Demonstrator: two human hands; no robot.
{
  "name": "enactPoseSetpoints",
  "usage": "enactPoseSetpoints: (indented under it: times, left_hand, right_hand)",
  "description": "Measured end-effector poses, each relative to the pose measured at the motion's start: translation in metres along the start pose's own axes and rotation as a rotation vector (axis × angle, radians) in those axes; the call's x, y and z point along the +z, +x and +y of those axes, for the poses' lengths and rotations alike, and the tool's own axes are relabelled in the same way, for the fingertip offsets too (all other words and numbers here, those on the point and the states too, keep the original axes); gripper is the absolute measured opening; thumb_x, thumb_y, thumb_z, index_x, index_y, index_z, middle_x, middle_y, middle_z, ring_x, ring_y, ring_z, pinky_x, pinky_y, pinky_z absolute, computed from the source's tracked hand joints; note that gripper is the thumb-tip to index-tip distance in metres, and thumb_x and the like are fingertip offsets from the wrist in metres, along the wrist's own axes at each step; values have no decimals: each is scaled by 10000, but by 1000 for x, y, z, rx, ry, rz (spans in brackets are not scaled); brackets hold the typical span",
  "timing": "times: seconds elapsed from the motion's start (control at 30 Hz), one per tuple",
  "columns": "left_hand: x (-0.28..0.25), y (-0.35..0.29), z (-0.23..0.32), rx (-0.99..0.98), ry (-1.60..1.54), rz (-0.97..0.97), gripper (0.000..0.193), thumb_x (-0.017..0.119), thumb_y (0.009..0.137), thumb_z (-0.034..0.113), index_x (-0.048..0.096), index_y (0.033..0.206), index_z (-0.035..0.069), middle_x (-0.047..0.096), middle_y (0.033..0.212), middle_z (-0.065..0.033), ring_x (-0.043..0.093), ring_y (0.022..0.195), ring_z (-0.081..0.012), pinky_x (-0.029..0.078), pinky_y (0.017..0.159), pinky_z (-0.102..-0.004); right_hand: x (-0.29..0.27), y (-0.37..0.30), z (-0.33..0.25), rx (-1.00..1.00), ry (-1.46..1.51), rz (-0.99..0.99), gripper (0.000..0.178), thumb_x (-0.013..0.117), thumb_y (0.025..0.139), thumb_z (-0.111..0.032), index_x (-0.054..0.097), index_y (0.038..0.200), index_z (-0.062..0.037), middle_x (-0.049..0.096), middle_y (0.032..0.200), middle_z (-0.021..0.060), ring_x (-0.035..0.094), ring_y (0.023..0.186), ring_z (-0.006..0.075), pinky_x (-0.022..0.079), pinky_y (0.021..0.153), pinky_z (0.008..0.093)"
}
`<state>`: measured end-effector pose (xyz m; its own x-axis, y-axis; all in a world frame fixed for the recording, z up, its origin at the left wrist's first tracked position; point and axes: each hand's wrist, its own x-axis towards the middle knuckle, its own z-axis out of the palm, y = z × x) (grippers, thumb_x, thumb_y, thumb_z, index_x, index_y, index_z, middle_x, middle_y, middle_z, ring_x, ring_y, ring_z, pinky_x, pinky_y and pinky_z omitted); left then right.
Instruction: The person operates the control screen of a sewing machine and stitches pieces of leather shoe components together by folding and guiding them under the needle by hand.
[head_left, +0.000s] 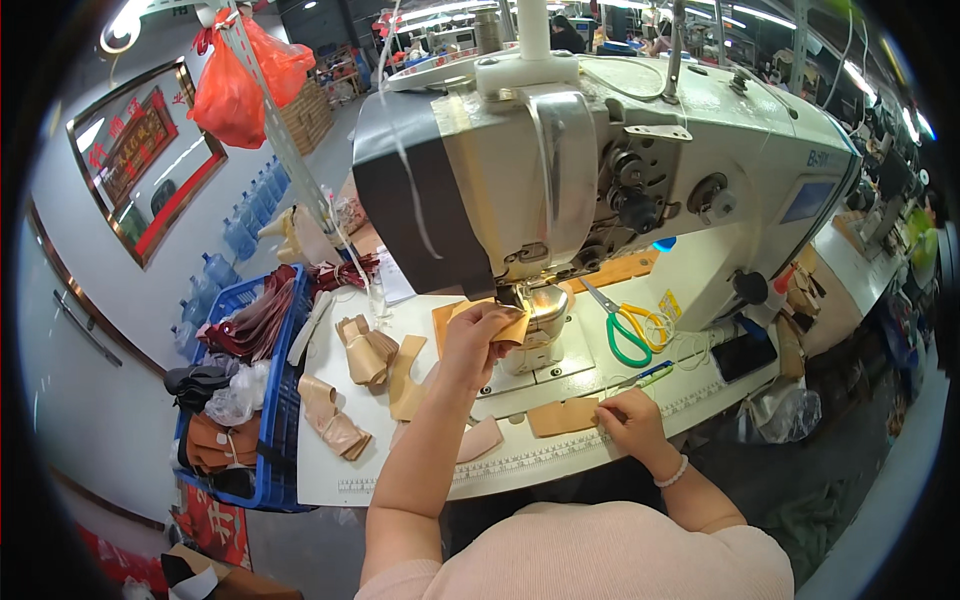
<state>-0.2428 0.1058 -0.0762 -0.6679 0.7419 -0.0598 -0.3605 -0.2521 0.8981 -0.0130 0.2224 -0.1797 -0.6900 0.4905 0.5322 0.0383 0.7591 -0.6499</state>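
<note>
My left hand (476,338) is closed on a tan leather piece (513,326), held up beside the needle area of a large white sewing machine (590,150). The rounded metal work post (545,318) stands just right of that piece. Lower right, my right hand (634,422) has its fingers curled at the right end of a flat brown leather piece (560,417) on the tabletop. Its thumb and fingertips pinch that end. More cut tan pieces (405,378) and a beige stack (366,350) lie left of my left forearm.
Green-and-yellow-handled scissors (628,335), a pen (652,374) and a dark phone (744,356) lie right of the post. A printed ruler strip (530,458) runs along the table's front edge. A blue crate (285,440) of leather parts stands against the table's left side.
</note>
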Motion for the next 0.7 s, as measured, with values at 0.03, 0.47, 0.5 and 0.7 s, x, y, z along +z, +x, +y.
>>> enactPoseSetpoints:
  times: [0.03,0.47,0.5,0.7]
  left_hand:
    - [0,1,0,-11,-10,-2,85,601,817,96,612,765,31,583,680,-42,504,519,-78,393,453,-194]
    - [-15,12,0,-80,27,-90,57,583,814,100,599,798,48,583,740,-35,521,569,-73,400,446,-191]
    - [-15,12,0,-78,30,-91,57,583,814,100,599,798,48,583,740,-35,521,569,-73,400,446,-191]
    - [-4,9,-6,31,42,23,85,541,814,46,599,848,-7,594,707,-71,507,500,-99,394,424,-191]
  right_hand:
    - [0,1,0,-9,-9,-9,81,709,718,-75,655,756,-27,627,686,85,580,650,239,466,602,328]
    - [1,-2,-2,5,-13,-20,82,705,725,-76,653,766,-26,634,710,86,580,670,243,472,613,331]
    - [1,-1,-2,4,-11,-17,82,705,725,-76,653,766,-26,634,710,86,580,670,243,472,613,331]
    - [0,-3,-1,-13,-27,-2,79,701,726,-78,650,762,-29,627,701,83,570,666,248,465,615,335]
